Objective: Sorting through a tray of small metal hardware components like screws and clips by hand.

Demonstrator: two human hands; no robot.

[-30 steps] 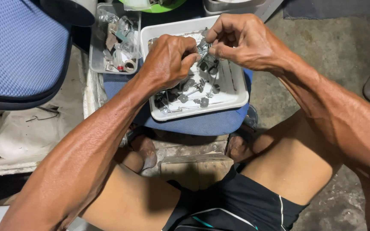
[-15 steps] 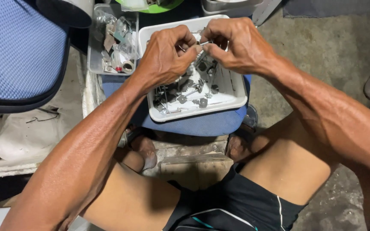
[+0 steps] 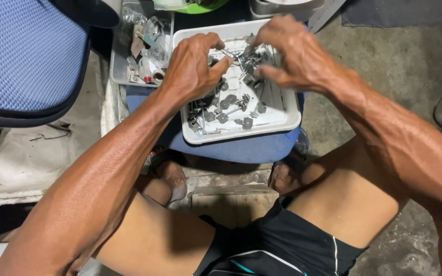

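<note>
A white rectangular tray [image 3: 241, 137] holds several small metal fasteners [image 3: 226, 110] with round washer heads. Both hands hover over its far half. My left hand [image 3: 193, 69] pinches a thin metal pin [image 3: 227, 52] between thumb and forefinger. My right hand [image 3: 292, 53] curls its fingers around a small bunch of fasteners [image 3: 250, 57]. The two hands are a little apart, and the pieces almost meet between them. How the right fingertips grip is partly hidden.
The tray rests on a blue cushioned stool [image 3: 231, 151]. To its left sit a grey tray of odd parts [image 3: 144, 46] and a blue mesh chair [image 3: 21, 56]. A green object [image 3: 195, 6] is at the top edge. My bare knees and a wooden block [image 3: 231, 199] are below.
The hands, pressed together on one small piece a moment ago, have drawn slightly apart. The right hand has lifted with a bunch of fasteners.
</note>
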